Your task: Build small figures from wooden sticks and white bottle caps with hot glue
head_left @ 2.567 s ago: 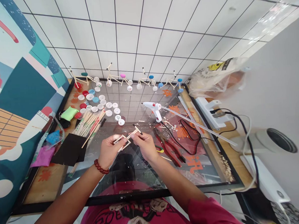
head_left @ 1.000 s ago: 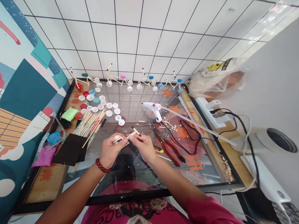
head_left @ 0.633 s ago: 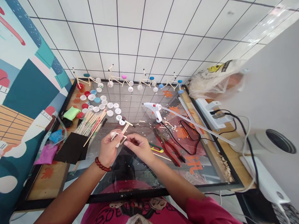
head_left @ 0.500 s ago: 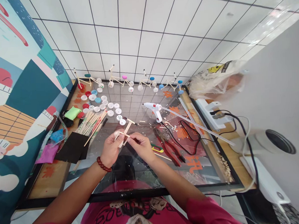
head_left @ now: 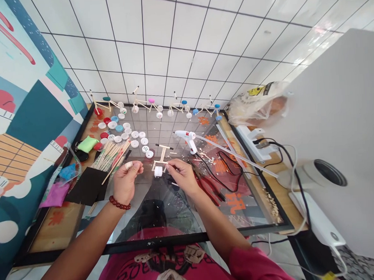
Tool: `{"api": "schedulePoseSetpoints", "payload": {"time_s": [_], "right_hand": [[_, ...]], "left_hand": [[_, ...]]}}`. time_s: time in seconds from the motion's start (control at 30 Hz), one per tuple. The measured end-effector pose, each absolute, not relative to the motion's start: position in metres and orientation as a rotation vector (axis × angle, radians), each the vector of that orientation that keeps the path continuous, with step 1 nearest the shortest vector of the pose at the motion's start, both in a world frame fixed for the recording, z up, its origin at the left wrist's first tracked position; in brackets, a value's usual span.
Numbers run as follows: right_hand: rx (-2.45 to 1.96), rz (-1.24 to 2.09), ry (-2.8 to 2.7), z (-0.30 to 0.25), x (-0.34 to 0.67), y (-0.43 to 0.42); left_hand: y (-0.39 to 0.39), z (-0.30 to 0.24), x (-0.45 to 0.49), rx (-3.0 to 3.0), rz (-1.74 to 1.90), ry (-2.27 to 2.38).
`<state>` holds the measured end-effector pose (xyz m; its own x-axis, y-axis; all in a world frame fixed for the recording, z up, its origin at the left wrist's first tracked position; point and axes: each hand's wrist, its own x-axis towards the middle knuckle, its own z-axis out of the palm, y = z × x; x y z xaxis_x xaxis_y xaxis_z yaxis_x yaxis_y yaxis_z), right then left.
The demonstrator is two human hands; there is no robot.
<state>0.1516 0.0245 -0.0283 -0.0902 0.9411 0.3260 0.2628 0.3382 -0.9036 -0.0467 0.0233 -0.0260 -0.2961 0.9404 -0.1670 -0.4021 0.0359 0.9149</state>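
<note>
My right hand [head_left: 183,173] pinches a small wooden-stick frame [head_left: 163,153] at its near right side. The frame has a crossbar with dark tips at its far end and a white bottle-cap wheel [head_left: 158,171] at its near end. Apart from it, to the left, my left hand [head_left: 126,180] is closed with thumb and fingers together, and nothing shows in it. It has a pale wrap on one finger and a red bead bracelet at the wrist. Near the left hand lies a pile of wooden sticks [head_left: 111,154]. A white glue gun [head_left: 187,139] rests beyond my right hand.
Loose bottle caps [head_left: 119,128] spread at back left. Several small stick tricycles [head_left: 177,107] line the tiled wall. Red-handled pliers [head_left: 208,187] and a black cord [head_left: 235,162] lie right, amid wood scraps. Black sheets [head_left: 87,186] lie left; a power strip [head_left: 252,143] sits at right.
My left hand has let go of the stick frame and moved left. My right hand keeps hold of the frame, which has turned so its cap wheel shows toward me.
</note>
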Motion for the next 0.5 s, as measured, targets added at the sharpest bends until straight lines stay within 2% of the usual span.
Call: {"api": "schedulePoseSetpoints", "payload": {"time_s": [0.27,0.5], "right_hand": [[-1.113,0.771,-1.552,-0.032,0.155,0.028],[-1.112,0.714,-1.496,-0.032,0.154,0.028]], "left_hand": [[0.023,-0.023,-0.055,0.972,1.578,1.242],[0.038,-0.018,-0.024,1.029,1.247,1.018]]}}
